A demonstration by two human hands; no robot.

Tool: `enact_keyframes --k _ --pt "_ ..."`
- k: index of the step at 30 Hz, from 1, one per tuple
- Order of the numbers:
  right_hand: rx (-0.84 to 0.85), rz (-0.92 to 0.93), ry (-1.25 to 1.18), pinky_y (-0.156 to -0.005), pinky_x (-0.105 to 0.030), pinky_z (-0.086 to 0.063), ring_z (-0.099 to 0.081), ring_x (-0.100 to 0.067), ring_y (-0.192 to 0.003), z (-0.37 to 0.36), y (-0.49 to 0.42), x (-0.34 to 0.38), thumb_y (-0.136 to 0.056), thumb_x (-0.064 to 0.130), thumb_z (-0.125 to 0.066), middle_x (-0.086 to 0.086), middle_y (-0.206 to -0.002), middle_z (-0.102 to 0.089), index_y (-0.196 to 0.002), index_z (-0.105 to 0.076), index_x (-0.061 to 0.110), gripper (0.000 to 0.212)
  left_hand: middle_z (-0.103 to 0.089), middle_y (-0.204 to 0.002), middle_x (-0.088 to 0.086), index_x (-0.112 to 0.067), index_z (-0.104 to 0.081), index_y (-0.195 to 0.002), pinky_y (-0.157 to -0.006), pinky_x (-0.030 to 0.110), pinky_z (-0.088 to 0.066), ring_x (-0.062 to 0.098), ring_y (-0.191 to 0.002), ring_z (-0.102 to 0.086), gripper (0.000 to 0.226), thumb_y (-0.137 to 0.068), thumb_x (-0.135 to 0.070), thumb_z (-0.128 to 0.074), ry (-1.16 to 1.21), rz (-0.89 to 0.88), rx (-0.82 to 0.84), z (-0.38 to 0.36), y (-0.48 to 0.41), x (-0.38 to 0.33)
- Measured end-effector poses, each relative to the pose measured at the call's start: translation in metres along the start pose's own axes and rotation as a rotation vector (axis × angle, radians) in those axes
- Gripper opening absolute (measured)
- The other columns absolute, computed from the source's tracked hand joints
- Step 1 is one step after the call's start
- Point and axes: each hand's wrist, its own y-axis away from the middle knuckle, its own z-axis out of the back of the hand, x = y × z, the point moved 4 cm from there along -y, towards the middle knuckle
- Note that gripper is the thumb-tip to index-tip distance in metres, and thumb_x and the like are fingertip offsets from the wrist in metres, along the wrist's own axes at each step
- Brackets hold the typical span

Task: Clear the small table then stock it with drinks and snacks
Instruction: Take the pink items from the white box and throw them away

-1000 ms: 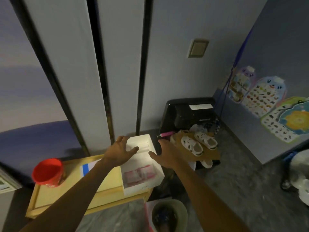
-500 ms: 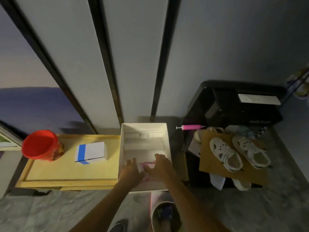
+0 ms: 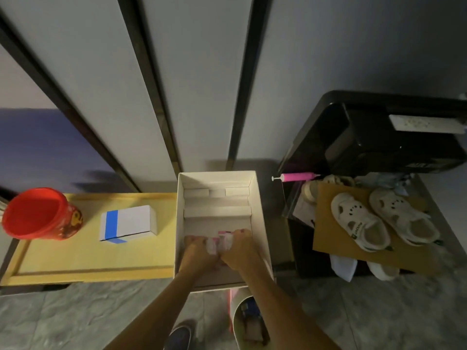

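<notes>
Both hands are down inside an open white box (image 3: 180,223), side by side and touching. The left hand (image 3: 195,251) and the right hand (image 3: 238,248) have their fingers curled over a pink-and-white packet (image 3: 222,239), gripping it between them near the front of the box. What the packet holds is too blurred to tell. The box stands at the right end of a low yellow table (image 3: 88,251), with its near end jutting out past the table's front edge. Folded white card dividers (image 3: 217,212) cross the far half of the box. On the table a red cup (image 3: 38,213) stands upright at the far left, and a small white carton (image 3: 131,221) with a blue stripe (image 3: 111,223) lies between the cup and the box, apart from both. To the right of the box, on a sheet of brown cardboard (image 3: 326,236), a pair of white sandals (image 3: 358,224) lies sole down. A pink pump (image 3: 297,177) lies just behind the cardboard, its tip pointing toward the box. A black cabinet (image 3: 379,137) stands against the wall behind the sandals. Pale wall panels (image 3: 202,72) with dark strips rise behind the table. A dark shoe (image 3: 179,337) shows on the grey floor (image 3: 75,317) below the arms.
</notes>
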Motion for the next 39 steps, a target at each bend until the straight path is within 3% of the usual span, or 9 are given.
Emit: enact_keyframes --k 3,6,10,13,20,29,32,36,39 --pt "-0.086 -0.001 -0.110 -0.080 -0.019 -0.048 -0.063 -0.018 -0.111 0.020 0.007 0.015 -0.083 0.045 -0.078 -0.003 -0.136 -0.058 -0.137 -0.060 0.019 0.063 -0.051 -0.134 0.005 -0.026 -0.052 -0.134 -0.073 0.021 -0.049 0.014 -0.098 -0.058 0.047 -0.092 -0.013 -0.069 0.180 0.136 -0.148 0.020 0.006 0.001" --pt "-0.153 0.047 -0.143 -0.091 -0.016 -0.048 -0.061 -0.012 -0.121 0.050 0.018 0.027 -0.083 0.042 -0.076 0.002 -0.143 -0.057 -0.141 -0.059 0.027 0.062 -0.066 -0.116 0.011 -0.025 -0.058 -0.122 -0.054 0.038 -0.063 0.022 -0.083 -0.070 0.035 -0.091 -0.010 -0.065 0.374 0.132 -0.189 0.037 0.010 0.002" --pt "-0.234 0.079 -0.234 -0.078 -0.022 -0.064 -0.075 -0.010 -0.094 0.112 0.054 0.042 -0.093 0.036 -0.077 0.009 -0.119 -0.069 -0.137 -0.061 0.034 0.047 -0.071 -0.124 -0.002 -0.031 -0.067 -0.127 -0.083 0.039 -0.065 0.016 -0.104 -0.070 0.029 -0.098 -0.032 -0.070 0.521 -0.036 -0.158 0.083 0.039 -0.025" --pt "-0.323 0.097 -0.221 -0.070 -0.029 -0.064 -0.076 -0.015 -0.085 0.163 0.094 0.053 -0.094 0.030 -0.075 0.003 -0.106 -0.074 -0.133 -0.065 0.031 0.040 -0.071 -0.117 -0.011 -0.035 -0.069 -0.121 -0.069 0.020 -0.060 0.015 -0.102 -0.069 0.027 -0.097 -0.025 -0.076 0.606 -0.235 -0.118 0.131 0.080 -0.062" --pt "-0.603 -0.050 -0.098 -0.089 -0.021 -0.048 -0.063 -0.009 -0.110 0.226 0.191 0.021 -0.092 0.050 -0.074 0.010 -0.120 -0.064 -0.139 -0.055 0.028 0.055 -0.065 -0.129 -0.005 -0.035 -0.058 -0.140 -0.067 0.022 -0.061 0.020 -0.114 -0.066 0.066 -0.085 -0.010 -0.085 0.688 -0.420 0.101 0.171 0.141 -0.129" --pt "-0.704 -0.269 -0.223 -0.090 -0.046 -0.059 -0.066 -0.026 -0.114 0.219 0.317 -0.077 -0.079 0.057 -0.063 -0.002 -0.127 -0.065 -0.144 -0.047 0.027 0.073 -0.066 -0.133 0.000 -0.034 -0.048 -0.150 -0.085 0.039 -0.064 0.022 -0.115 -0.070 0.075 -0.090 0.001 -0.075 0.531 -0.621 0.248 0.099 0.229 -0.211" --pt "-0.732 -0.295 -0.295 -0.081 -0.044 -0.063 -0.072 -0.021 -0.099 0.186 0.338 -0.121 -0.072 0.068 -0.054 0.003 -0.119 -0.066 -0.141 -0.044 0.034 0.077 -0.064 -0.130 0.002 -0.035 -0.035 -0.157 -0.079 0.036 -0.064 0.023 -0.109 -0.071 0.087 -0.089 0.005 -0.073 0.471 -0.624 0.289 0.066 0.256 -0.221" --pt "-0.706 -0.376 -0.347 -0.085 -0.039 -0.063 -0.069 -0.013 -0.101 0.155 0.372 -0.146 -0.079 0.063 -0.065 0.008 -0.121 -0.065 -0.138 -0.043 0.040 0.066 -0.061 -0.136 0.005 -0.030 -0.029 -0.160 -0.098 0.053 -0.059 0.030 -0.122 -0.065 0.097 -0.082 -0.010 -0.083 0.384 -0.544 0.338 0.024 0.261 -0.219" --pt "-0.653 -0.446 -0.377 -0.079 -0.031 -0.061 -0.069 -0.009 -0.092 0.118 0.378 -0.160 -0.090 0.046 -0.076 0.007 -0.113 -0.070 -0.138 -0.048 0.038 0.056 -0.066 -0.131 0.006 -0.021 -0.050 -0.148 -0.092 0.039 -0.062 0.028 -0.118 -0.068 0.068 -0.088 -0.002 -0.076 0.280 -0.512 0.352 -0.014 0.250 -0.208"
